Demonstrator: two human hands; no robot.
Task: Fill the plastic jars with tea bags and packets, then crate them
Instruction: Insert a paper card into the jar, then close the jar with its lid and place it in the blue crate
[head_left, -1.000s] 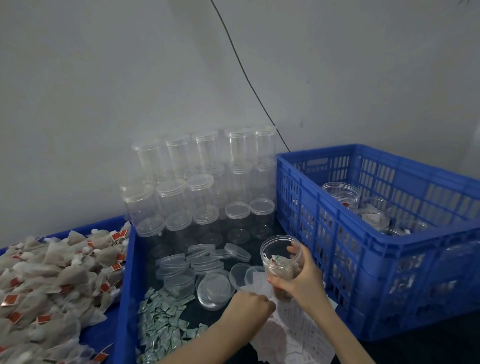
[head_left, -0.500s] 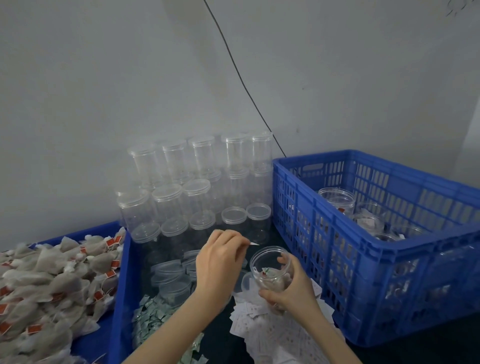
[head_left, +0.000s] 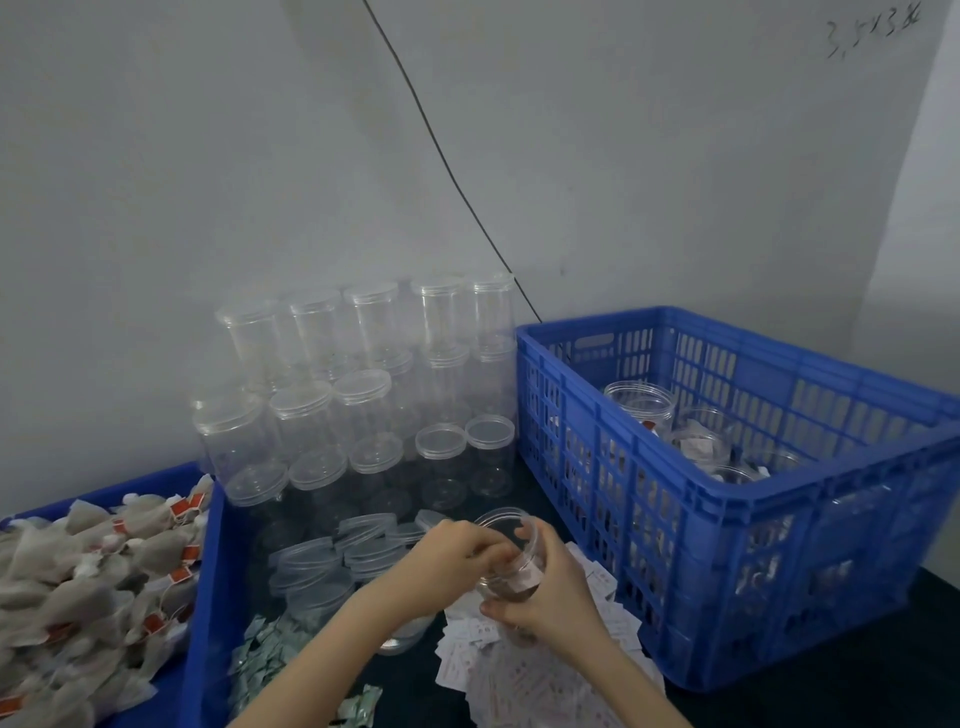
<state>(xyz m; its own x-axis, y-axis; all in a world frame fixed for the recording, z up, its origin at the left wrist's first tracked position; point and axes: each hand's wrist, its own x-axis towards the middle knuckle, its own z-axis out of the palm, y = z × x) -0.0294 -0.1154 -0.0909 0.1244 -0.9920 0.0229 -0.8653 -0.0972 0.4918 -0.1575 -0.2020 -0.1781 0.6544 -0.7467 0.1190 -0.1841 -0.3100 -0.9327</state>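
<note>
My right hand grips a clear, lidless plastic jar from its right side, just above a heap of white packets. The fingertips of my left hand are bunched together in the jar's mouth, pinching a small white packet that is mostly hidden. Tea bag material shows through the jar's wall. To the right stands the blue crate, with several open jars inside it.
Capped empty jars are stacked against the wall behind my hands, with loose lids in front of them. A blue tray at the left holds a pile of tea bags. Green packets lie beside my left forearm. A black cable runs down the wall.
My left hand rose from the white packets with one pinched, then came down into the jar's mouth. My right hand kept hold of the jar and lowered it slightly.
</note>
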